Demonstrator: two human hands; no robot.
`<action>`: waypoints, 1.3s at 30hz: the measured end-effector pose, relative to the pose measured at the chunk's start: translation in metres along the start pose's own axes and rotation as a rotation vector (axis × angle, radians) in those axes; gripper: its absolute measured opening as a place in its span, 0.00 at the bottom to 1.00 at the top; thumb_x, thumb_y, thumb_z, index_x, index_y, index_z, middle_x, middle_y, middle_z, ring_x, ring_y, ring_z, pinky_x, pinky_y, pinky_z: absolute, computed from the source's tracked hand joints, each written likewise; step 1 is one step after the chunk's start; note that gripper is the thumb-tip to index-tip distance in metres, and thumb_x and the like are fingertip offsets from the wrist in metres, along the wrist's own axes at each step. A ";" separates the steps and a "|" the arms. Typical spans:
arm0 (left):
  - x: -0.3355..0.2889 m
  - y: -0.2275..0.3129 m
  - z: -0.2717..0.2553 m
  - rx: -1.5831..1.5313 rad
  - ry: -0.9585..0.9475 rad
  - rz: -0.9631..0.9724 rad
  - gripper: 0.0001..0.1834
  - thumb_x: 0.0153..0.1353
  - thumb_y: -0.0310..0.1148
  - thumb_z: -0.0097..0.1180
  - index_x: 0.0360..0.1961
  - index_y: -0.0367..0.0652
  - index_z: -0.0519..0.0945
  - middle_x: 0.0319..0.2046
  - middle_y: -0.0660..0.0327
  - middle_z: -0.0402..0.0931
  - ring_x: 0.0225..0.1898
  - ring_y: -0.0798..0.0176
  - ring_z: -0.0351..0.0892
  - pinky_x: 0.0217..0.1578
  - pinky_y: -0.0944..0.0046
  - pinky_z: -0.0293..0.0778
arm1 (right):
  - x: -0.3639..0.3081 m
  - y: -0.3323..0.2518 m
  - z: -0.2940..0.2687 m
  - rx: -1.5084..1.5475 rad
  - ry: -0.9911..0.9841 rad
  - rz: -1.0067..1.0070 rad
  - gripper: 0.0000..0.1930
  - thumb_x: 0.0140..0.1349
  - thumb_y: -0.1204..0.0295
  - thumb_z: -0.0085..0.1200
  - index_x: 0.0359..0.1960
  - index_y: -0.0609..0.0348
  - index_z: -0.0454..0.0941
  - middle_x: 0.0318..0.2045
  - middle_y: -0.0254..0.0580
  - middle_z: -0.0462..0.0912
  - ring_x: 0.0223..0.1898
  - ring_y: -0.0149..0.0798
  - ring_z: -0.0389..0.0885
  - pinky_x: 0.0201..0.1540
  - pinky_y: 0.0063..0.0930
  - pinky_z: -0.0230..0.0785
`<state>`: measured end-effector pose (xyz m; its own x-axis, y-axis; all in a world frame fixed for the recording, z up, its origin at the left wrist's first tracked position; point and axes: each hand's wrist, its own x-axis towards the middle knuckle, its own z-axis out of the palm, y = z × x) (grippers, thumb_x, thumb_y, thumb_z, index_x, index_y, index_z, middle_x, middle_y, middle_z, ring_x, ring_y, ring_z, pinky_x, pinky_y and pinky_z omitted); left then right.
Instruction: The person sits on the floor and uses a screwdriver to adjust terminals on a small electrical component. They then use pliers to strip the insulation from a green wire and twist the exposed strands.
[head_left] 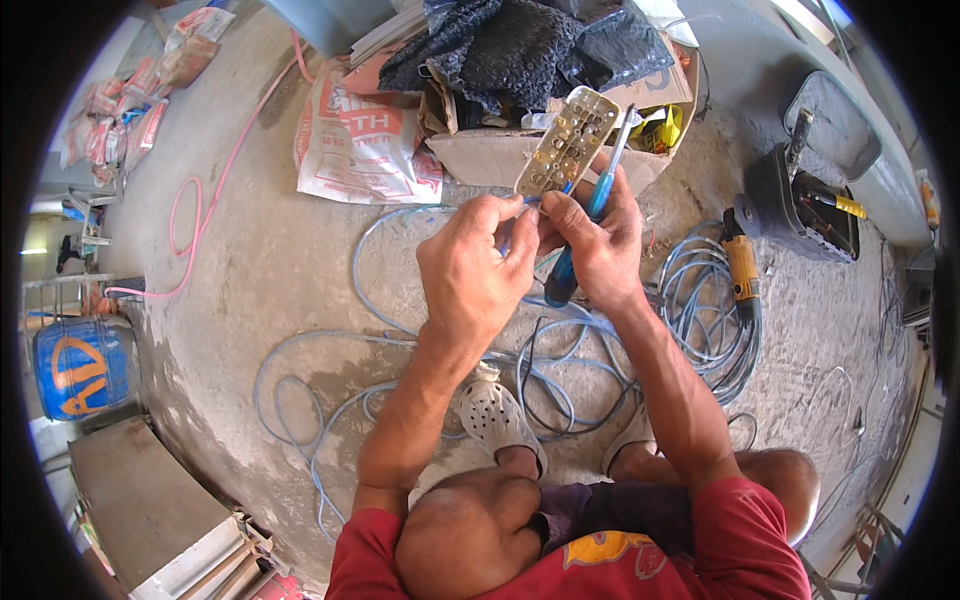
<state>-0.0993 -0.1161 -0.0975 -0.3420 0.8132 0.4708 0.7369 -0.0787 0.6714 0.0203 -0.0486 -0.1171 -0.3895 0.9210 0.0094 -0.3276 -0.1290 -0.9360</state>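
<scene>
My right hand (603, 235) has its fingers closed round a screwdriver (602, 192) with a blue handle, its metal shaft pointing up and away. Just beyond the fingertips is an open beige power strip body (568, 142) with rows of brass contacts; the right hand's far fingers seem to support it from behind. My left hand (480, 262) pinches a thin blue wire (533, 200) at the near end of the strip, its fingertips meeting my right thumb. The fingers hide where the wire enters.
Loops of grey-blue cable (690, 310) lie over the concrete floor round my feet, beside a yellow angle grinder (741, 270). Beyond are a cardboard box (490, 158), a paper sack (355, 140) and a black tool case (820, 225). A blue drum (85, 370) stands left.
</scene>
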 end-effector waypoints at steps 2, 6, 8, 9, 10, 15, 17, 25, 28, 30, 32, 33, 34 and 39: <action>-0.004 0.004 -0.001 -0.023 -0.003 -0.025 0.09 0.54 0.26 0.67 0.36 0.35 0.82 0.29 0.54 0.84 0.28 0.60 0.85 0.31 0.64 0.78 | -0.002 0.000 0.003 0.017 0.034 -0.005 0.24 0.65 0.77 0.55 0.60 0.67 0.60 0.32 0.43 0.81 0.25 0.32 0.82 0.25 0.23 0.77; -0.006 -0.001 -0.002 -0.113 -0.080 -0.060 0.08 0.57 0.28 0.64 0.35 0.36 0.81 0.28 0.55 0.83 0.28 0.60 0.84 0.29 0.63 0.77 | -0.004 0.007 -0.002 0.016 0.028 0.009 0.24 0.65 0.76 0.55 0.61 0.68 0.62 0.33 0.45 0.82 0.25 0.31 0.82 0.24 0.23 0.77; -0.005 -0.006 -0.008 -0.264 -0.206 -0.180 0.08 0.58 0.30 0.63 0.34 0.36 0.82 0.28 0.57 0.83 0.29 0.63 0.83 0.31 0.64 0.76 | -0.004 0.007 -0.008 0.033 -0.021 0.054 0.25 0.64 0.75 0.56 0.61 0.69 0.62 0.33 0.45 0.82 0.24 0.33 0.82 0.24 0.23 0.76; -0.001 -0.008 -0.016 -0.379 -0.305 -0.286 0.08 0.59 0.31 0.63 0.34 0.36 0.82 0.29 0.58 0.83 0.30 0.65 0.82 0.34 0.66 0.75 | -0.004 0.006 -0.013 0.050 -0.057 0.088 0.26 0.64 0.75 0.57 0.61 0.69 0.62 0.32 0.45 0.82 0.24 0.34 0.82 0.24 0.23 0.76; 0.002 -0.011 -0.023 -0.495 -0.403 -0.392 0.09 0.60 0.32 0.63 0.34 0.35 0.83 0.29 0.60 0.83 0.32 0.67 0.81 0.37 0.67 0.75 | -0.004 0.004 -0.017 0.065 -0.093 0.122 0.27 0.63 0.74 0.58 0.61 0.69 0.62 0.31 0.45 0.82 0.23 0.35 0.82 0.23 0.23 0.76; 0.008 -0.056 -0.035 -0.943 -0.423 -0.554 0.25 0.57 0.41 0.68 0.49 0.33 0.78 0.40 0.57 0.80 0.40 0.66 0.78 0.43 0.65 0.74 | 0.007 -0.014 -0.014 0.014 -0.382 0.276 0.24 0.62 0.73 0.60 0.57 0.69 0.66 0.28 0.44 0.82 0.22 0.36 0.83 0.21 0.23 0.74; 0.015 -0.054 -0.027 -1.111 -0.338 -0.521 0.35 0.56 0.44 0.69 0.58 0.33 0.72 0.50 0.55 0.77 0.45 0.65 0.77 0.46 0.66 0.72 | 0.007 -0.014 -0.010 0.004 -0.436 0.289 0.27 0.60 0.74 0.62 0.58 0.67 0.63 0.28 0.44 0.81 0.19 0.34 0.80 0.19 0.22 0.69; 0.014 -0.040 -0.023 -1.068 -0.530 -0.568 0.51 0.46 0.25 0.73 0.68 0.36 0.54 0.53 0.51 0.76 0.54 0.58 0.77 0.53 0.60 0.77 | 0.009 -0.003 -0.016 -0.067 -0.396 0.264 0.31 0.60 0.74 0.62 0.60 0.63 0.57 0.24 0.41 0.78 0.17 0.28 0.73 0.18 0.20 0.62; 0.010 -0.049 -0.013 -1.069 -0.320 -0.412 0.58 0.45 0.21 0.71 0.71 0.45 0.43 0.52 0.51 0.73 0.52 0.59 0.77 0.50 0.59 0.80 | 0.007 0.005 -0.016 -0.093 -0.348 0.253 0.28 0.60 0.71 0.63 0.59 0.62 0.63 0.25 0.36 0.77 0.21 0.26 0.73 0.21 0.19 0.62; 0.003 -0.052 -0.005 -1.060 -0.173 -0.411 0.58 0.47 0.19 0.68 0.71 0.49 0.39 0.53 0.49 0.69 0.50 0.58 0.77 0.50 0.59 0.79 | 0.000 0.009 -0.011 -0.080 -0.337 0.256 0.28 0.58 0.70 0.65 0.58 0.62 0.66 0.26 0.34 0.77 0.24 0.25 0.73 0.23 0.21 0.64; -0.004 -0.048 0.002 -1.082 -0.081 -0.525 0.58 0.48 0.17 0.66 0.72 0.49 0.39 0.54 0.49 0.68 0.51 0.57 0.77 0.52 0.58 0.79 | -0.004 0.018 -0.005 -0.147 -0.299 0.144 0.28 0.54 0.69 0.69 0.56 0.60 0.72 0.28 0.31 0.79 0.27 0.25 0.71 0.28 0.24 0.66; -0.009 -0.044 0.004 -1.095 -0.037 -0.586 0.58 0.48 0.17 0.66 0.72 0.49 0.39 0.55 0.49 0.67 0.51 0.57 0.77 0.53 0.58 0.78 | -0.004 0.026 -0.007 -0.253 -0.318 0.111 0.27 0.54 0.69 0.68 0.55 0.60 0.73 0.29 0.31 0.79 0.27 0.26 0.71 0.29 0.25 0.66; -0.012 -0.039 0.003 -1.110 -0.024 -0.629 0.57 0.49 0.16 0.65 0.72 0.49 0.38 0.57 0.48 0.65 0.54 0.55 0.74 0.56 0.56 0.76 | -0.002 0.034 -0.010 -0.359 -0.336 0.078 0.26 0.53 0.69 0.68 0.54 0.60 0.74 0.30 0.31 0.80 0.27 0.26 0.71 0.30 0.26 0.67; -0.024 -0.058 -0.011 -0.521 -0.014 -0.408 0.57 0.49 0.21 0.68 0.72 0.45 0.39 0.62 0.45 0.59 0.61 0.49 0.66 0.63 0.48 0.66 | -0.007 0.026 -0.009 -0.582 -0.436 0.132 0.20 0.54 0.70 0.66 0.49 0.62 0.78 0.27 0.32 0.79 0.28 0.27 0.72 0.31 0.26 0.66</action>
<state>-0.1402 -0.1372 -0.1419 -0.5239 0.8440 0.1151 0.1701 -0.0287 0.9850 0.0222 -0.0551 -0.1450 -0.7403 0.6661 -0.0907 0.2078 0.0985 -0.9732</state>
